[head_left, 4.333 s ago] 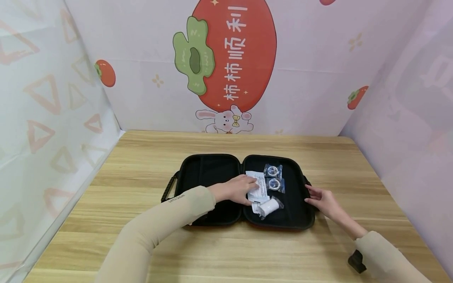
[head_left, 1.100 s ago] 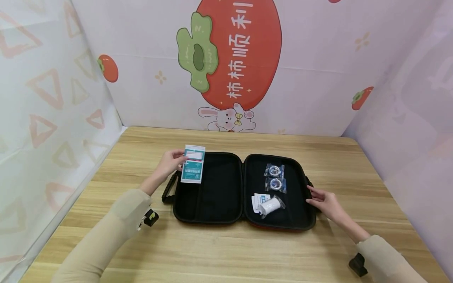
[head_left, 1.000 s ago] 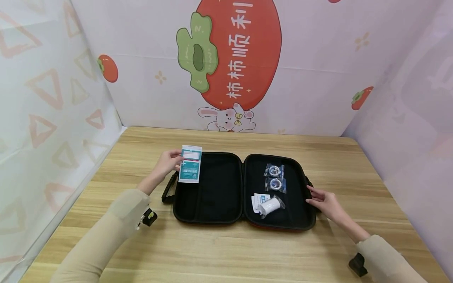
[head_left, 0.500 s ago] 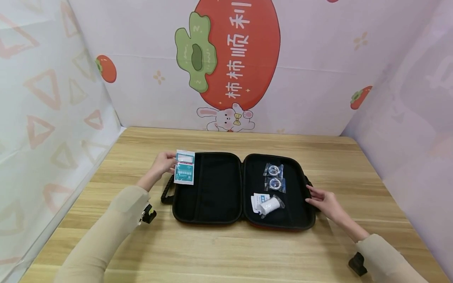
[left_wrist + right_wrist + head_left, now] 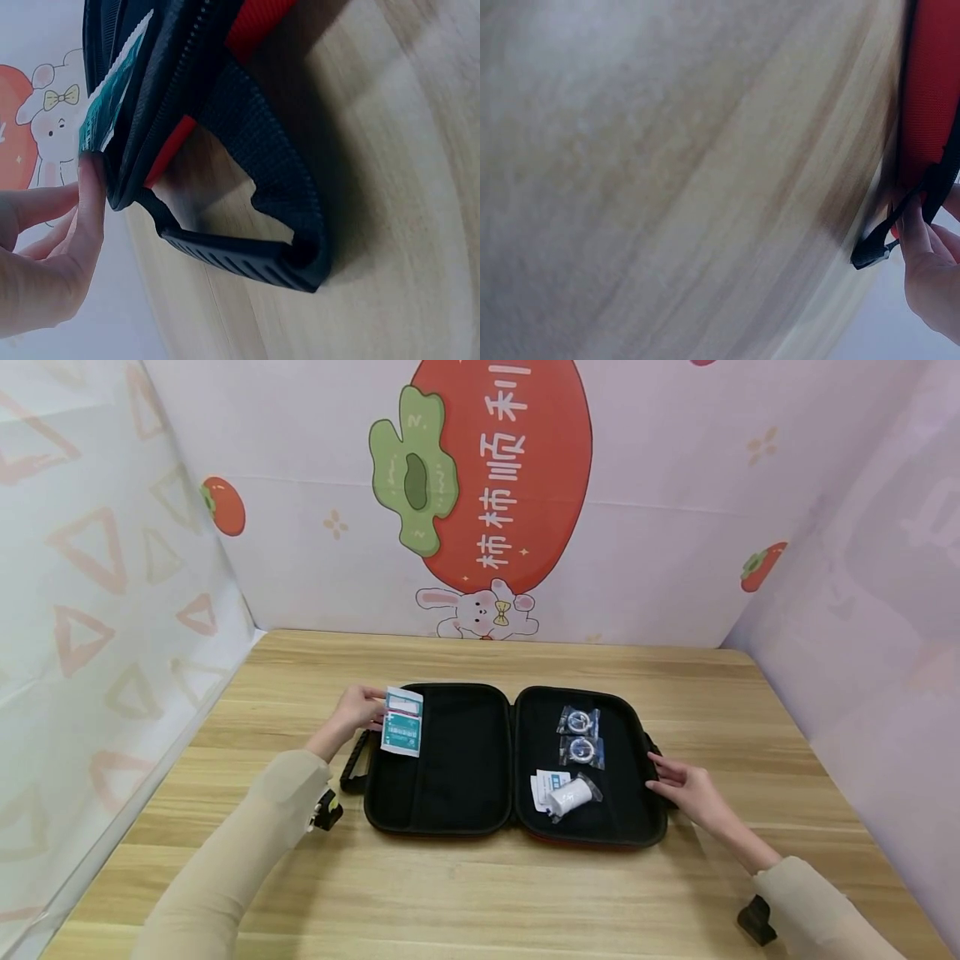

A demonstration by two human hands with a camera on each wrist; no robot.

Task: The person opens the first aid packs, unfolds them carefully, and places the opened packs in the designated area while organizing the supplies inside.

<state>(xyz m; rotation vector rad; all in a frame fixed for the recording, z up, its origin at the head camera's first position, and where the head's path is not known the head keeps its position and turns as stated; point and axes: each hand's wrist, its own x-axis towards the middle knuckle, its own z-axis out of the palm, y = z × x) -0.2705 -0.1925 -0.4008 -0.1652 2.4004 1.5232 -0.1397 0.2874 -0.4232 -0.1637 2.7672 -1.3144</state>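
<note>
A black zip case with a red outside lies spread on the wooden table. At the upper left of its left half, my left hand pinches a flat teal-and-white packet by its left edge. In the left wrist view the packet stands at the case's rim, with a fingertip against it. My right hand holds the right rim, thumb on the inner side. The right half contains two rings in clear-and-blue wrappers, a wrapped white roll and small white packets.
A black carrying handle sticks out from the case's left side, below my left hand. On the right side a black strap hangs by the fingers. Printed cloth walls stand behind and beside the wooden table.
My left hand has carried the packet from the right half to the left half's upper left corner, moving it slightly left, then slightly right and down. My right hand stays at the rim.
</note>
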